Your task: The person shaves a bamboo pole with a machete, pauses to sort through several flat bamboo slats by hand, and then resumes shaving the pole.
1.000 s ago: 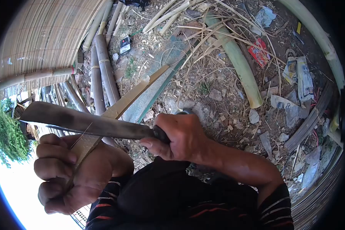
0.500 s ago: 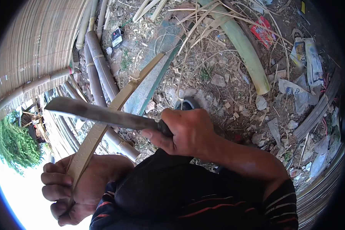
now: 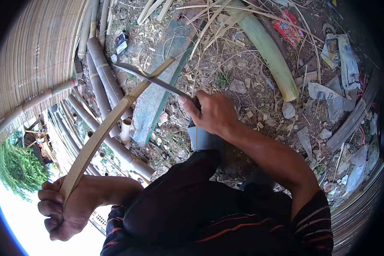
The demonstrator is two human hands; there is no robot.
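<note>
- Head view, L hand: at lower L of view, fingers curled round nr end of bamboo strip; grip closed on it.
- R hand: nr centre, wrapped round dark handle of machete; grip closed, thumb laid along handle toward blade.
- Bamboo strip pos.: raised diagonally from L hand, slightly bowed, far end over long flat slab w/ greenish edge. Can't tell if far end touches slab.
- Machete pos.: blade points up & L, crossing strip nr its far end. Small pale bit at crossing, too small to ID. Can't tell how deep edge sits, if at all.
- Forearms: R extends fwd from striped sleeve; L bent, hand well apart from R hand.
- Ground: bare soil strewn w/ wood chips & stones.
- Upper ctr: thick green bamboo pole lying on ground, cut end toward person; thin bamboo strips tangled across its upper part.
- R of pole: red packet, just beside it; further R, crumpled plastic wrappers, one w/ yellow patch.
- L of slab: two dark poles side by side; small black box w/ white label nr their upper ends.
- Far L: slatted bamboo screen, crossbar along lower edge; green foliage below, bright background.
- Below R hand: grey-blue item, partly hidden, ID unclear.
</note>
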